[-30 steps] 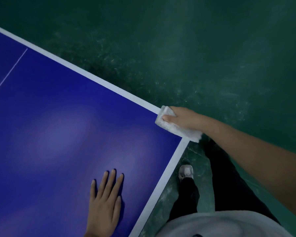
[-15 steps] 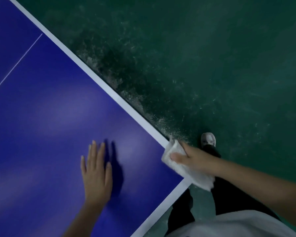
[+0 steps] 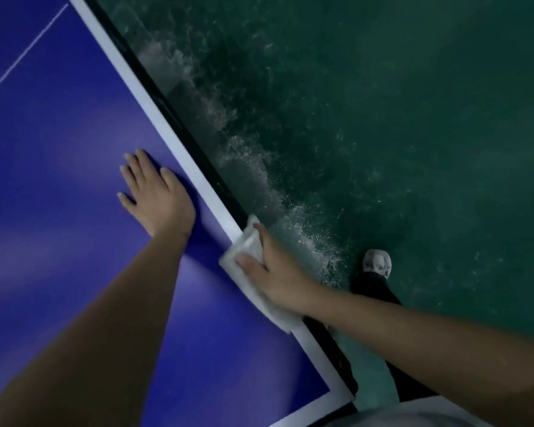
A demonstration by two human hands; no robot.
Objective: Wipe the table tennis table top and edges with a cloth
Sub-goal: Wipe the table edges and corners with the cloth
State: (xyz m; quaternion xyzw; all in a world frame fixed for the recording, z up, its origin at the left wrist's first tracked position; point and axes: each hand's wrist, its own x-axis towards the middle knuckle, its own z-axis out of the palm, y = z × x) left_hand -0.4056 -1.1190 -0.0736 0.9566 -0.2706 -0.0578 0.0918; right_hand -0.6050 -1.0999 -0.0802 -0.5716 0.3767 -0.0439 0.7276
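Cloth (image 3: 249, 243): white, folded, lying over the long edge of the table (image 3: 59, 155), a short way up from the near corner. It covers the white border (image 3: 167, 131) there and laps onto the blue top. We note the right hand (image 3: 275, 272) grips it, thumb pressed on the upper face and the other fingers reaching over the edge side; how far they curl underneath we cannot tell. Left hand (image 3: 154, 195) lies flat on the blue top, fingers straight and slightly spread, holding nothing, just beside the border and a little further along the edge than the cloth. We see green scuffed floor (image 3: 398, 118) beyond the edge, with one pale shoe (image 3: 377, 262) near the right forearm.
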